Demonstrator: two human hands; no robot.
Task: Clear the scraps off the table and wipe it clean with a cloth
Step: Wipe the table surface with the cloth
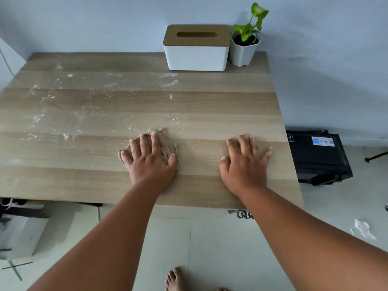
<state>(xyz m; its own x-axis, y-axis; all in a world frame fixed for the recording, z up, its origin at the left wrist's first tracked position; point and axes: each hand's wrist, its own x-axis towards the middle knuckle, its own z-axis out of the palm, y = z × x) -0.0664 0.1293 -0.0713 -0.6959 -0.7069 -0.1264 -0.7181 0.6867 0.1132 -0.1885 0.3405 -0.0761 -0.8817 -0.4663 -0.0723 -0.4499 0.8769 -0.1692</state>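
On the table [210, 122], left hand [150, 158] flattens cloth [165, 143].

A wooden table [210, 114] carries a brown cloth [165, 143] near its front edge, pressed flat under the left hand [150, 159] with fingers spread. The right hand [244, 162] lies flat on the bare wood near the right edge. Wet streaks and white crumbs [67, 135] cover the left half. At the back edge stand a tissue box [196, 48] and, just beside it, a potted plant [245, 42].
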